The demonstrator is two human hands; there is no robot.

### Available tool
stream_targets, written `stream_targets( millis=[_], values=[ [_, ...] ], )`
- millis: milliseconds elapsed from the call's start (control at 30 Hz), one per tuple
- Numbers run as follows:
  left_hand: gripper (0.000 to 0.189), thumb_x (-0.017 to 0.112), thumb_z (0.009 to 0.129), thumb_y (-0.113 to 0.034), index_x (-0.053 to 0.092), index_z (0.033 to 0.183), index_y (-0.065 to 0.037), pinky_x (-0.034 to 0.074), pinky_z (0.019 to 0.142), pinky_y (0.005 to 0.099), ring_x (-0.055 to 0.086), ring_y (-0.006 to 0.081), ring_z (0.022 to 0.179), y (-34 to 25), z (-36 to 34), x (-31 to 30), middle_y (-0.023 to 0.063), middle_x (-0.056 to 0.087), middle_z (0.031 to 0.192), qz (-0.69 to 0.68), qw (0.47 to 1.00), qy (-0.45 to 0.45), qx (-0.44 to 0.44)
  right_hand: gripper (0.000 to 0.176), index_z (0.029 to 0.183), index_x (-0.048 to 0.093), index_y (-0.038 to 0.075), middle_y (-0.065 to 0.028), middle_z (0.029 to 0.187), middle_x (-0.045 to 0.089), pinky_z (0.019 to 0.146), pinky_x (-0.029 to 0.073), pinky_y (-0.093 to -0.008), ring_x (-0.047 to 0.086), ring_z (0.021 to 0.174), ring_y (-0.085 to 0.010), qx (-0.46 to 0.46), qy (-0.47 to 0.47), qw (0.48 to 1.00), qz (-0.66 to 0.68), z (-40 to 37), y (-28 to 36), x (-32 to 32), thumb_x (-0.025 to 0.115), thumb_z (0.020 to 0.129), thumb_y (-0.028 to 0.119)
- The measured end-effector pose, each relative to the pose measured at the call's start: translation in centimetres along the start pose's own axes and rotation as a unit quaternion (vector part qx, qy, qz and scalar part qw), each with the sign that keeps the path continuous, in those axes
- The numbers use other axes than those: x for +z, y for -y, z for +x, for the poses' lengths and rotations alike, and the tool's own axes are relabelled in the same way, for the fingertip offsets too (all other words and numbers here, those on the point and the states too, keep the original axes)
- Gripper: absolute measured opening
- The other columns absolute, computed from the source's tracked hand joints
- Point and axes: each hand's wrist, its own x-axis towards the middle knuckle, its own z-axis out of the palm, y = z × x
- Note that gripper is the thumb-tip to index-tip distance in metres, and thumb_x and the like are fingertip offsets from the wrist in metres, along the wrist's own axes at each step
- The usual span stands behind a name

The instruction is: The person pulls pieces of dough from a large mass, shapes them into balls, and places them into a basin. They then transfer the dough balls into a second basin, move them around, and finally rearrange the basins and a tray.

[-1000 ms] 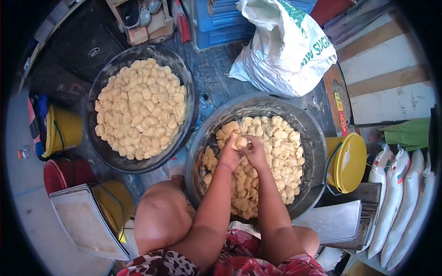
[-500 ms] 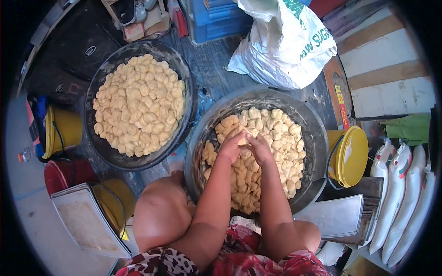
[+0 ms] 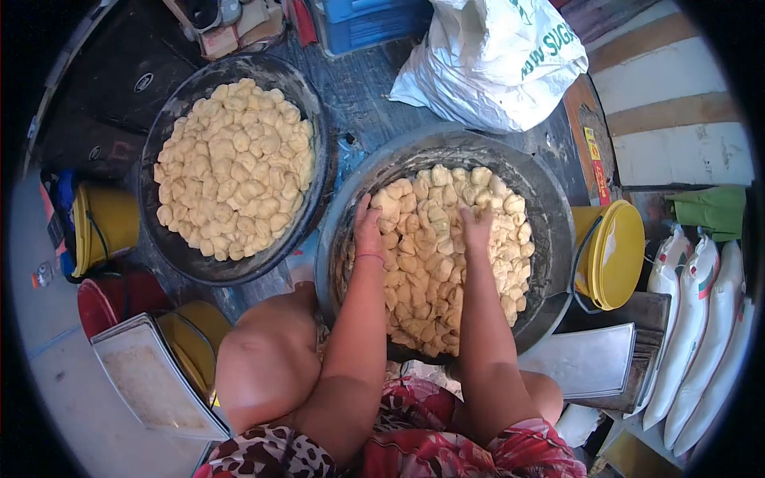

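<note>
While resting both grips open and holding nothing, laying the left hand (image 3: 368, 231) and right hand (image 3: 476, 227) flat and apart on the dough pieces (image 3: 430, 263) heaped in the near basin (image 3: 550, 239); probably best spreading weight evenly, working inside the rim, away from the second basin (image 3: 309, 94) alongside.

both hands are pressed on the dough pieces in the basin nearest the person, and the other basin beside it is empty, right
Not quite. The other basin is not empty: the head view shows it filled with a heap of dough. The rest holds: the left hand and right hand lie apart on the dough pieces in the near basin.
</note>
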Motion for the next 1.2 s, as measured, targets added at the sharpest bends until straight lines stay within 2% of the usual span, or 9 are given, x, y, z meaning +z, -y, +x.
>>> stream_targets(
  millis=[100, 400, 500, 567, 733, 833, 967, 1133, 1200],
  values=[
    [0.039, 0.055, 0.076, -0.011, 0.054, 0.115, -0.005, 0.037, 0.09, 0.0328, 0.05, 0.0215, 0.104, 4.2, 1.3, -3.0, 0.0097, 0.052, 0.116, 0.177, 0.977, -0.098, 0.059, 0.076, 0.128, 0.035, 0.001, -0.0228, 0.137, 0.025, 0.099, 0.015, -0.0604, 0.021, 0.127, -0.0415, -0.131, 0.151, 0.832, -0.518, -5.5, 0.1, 3.8, 0.057, 0.074, 0.048],
    [0.047, 0.059, 0.073, -0.033, 0.055, 0.113, -0.007, 0.037, 0.095, 0.0387, 0.043, 0.0299, 0.115, 6.9, -1.4, -6.1, 0.016, 0.047, 0.123, 0.594, 0.785, -0.166, 0.053, 0.06, 0.131, 0.036, 0.014, -0.005, 0.136, 0.035, 0.099, 0.002, -0.067, 0.021, 0.131, -0.0297, -0.375, 0.503, 0.609, -0.486, -17.6, -4.9, 1.1, 0.049, 0.079, 0.04],
    [0.057, 0.057, 0.071, -0.05, 0.055, 0.115, -0.014, 0.038, 0.091, 0.0447, 0.042, 0.0314, 0.114, 3.8, -1.5, -5.4, 0.0148, 0.045, 0.124, 0.654, 0.745, -0.123, -0.051, 0.066, 0.132, 0.036, 0.026, -0.0004, 0.137, 0.035, 0.102, 0.002, -0.0614, 0.021, 0.131, -0.0263, -0.273, 0.449, 0.605, -0.598, -9.6, 2.3, 0.0, 0.061, 0.073, 0.042],
    [0.053, 0.057, 0.071, -0.05, 0.056, 0.113, -0.017, 0.039, 0.088, 0.0494, 0.041, 0.0322, 0.114, 4.6, 0.2, -6.5, 0.0127, 0.042, 0.125, 0.658, 0.744, -0.001, -0.117, 0.072, 0.136, 0.027, 0.029, -0.0077, 0.145, 0.019, 0.101, 0.0, -0.0628, 0.011, 0.133, -0.0332, -0.277, 0.142, 0.69, -0.653, -1.6, -2.6, -1.0, 0.052, 0.075, 0.058],
    [0.054, 0.055, 0.072, -0.054, 0.055, 0.111, -0.016, 0.032, 0.095, 0.0481, 0.044, 0.037, 0.109, 6.6, -1.5, -5.8, 0.0142, 0.054, 0.112, 0.628, 0.777, -0.05, 0.0, 0.08, 0.14, 0.01, 0.033, -0.013, 0.146, -0.002, 0.101, 0.002, -0.062, 0.003, 0.134, -0.0333, -0.031, 0.179, 0.766, -0.617, 1.3, 5.2, -3.7, 0.042, 0.075, 0.068],
    [0.054, 0.054, 0.073, -0.052, 0.053, 0.116, -0.018, 0.031, 0.095, 0.0479, 0.041, 0.0361, 0.113, 5.7, -0.7, -5.2, 0.0139, 0.05, 0.118, 0.618, 0.772, -0.029, -0.147, 0.075, 0.14, 0.016, 0.018, -0.0207, 0.144, 0.009, 0.1, 0.004, -0.064, 0.003, 0.133, -0.0385, -0.112, 0.215, 0.712, -0.659, -8.3, 1.6, -1.0, 0.034, 0.082, 0.062],
    [0.056, 0.059, 0.072, -0.044, 0.049, 0.121, -0.021, 0.029, 0.096, 0.0484, 0.04, 0.0349, 0.113, 10.2, -0.5, -7.9, 0.0138, 0.048, 0.12, 0.632, 0.774, -0.044, -0.002, 0.054, 0.123, 0.044, 0.012, -0.0123, 0.128, 0.04, 0.096, 0.016, -0.0661, 0.03, 0.124, -0.0292, -0.365, 0.436, 0.586, -0.577, -19.3, -3.5, -1.2, 0.049, 0.078, 0.042],
    [0.042, 0.06, 0.071, -0.029, 0.054, 0.11, -0.015, 0.034, 0.091, 0.0451, 0.041, 0.0325, 0.111, 5.7, -5.7, -2.8, 0.0109, 0.047, 0.117, 0.711, 0.696, -0.082, 0.051, 0.049, 0.117, 0.049, 0.017, -0.0043, 0.123, 0.046, 0.097, 0.019, -0.0632, 0.038, 0.119, -0.0233, -0.236, 0.519, 0.661, -0.488, -13.7, -3.1, -3.8, 0.056, 0.073, 0.037],
    [0.037, 0.059, 0.071, -0.027, 0.055, 0.104, -0.013, 0.035, 0.09, 0.0438, 0.042, 0.0328, 0.11, 8.3, -4.9, -4.6, 0.0113, 0.048, 0.116, 0.689, 0.724, 0.032, 0.021, 0.058, 0.126, 0.043, 0.019, -0.0084, 0.13, 0.04, 0.1, 0.012, -0.0632, 0.032, 0.126, -0.0264, -0.341, 0.353, 0.678, -0.547, -10.0, -0.5, -5.5, 0.055, 0.077, 0.047]
  ],
)
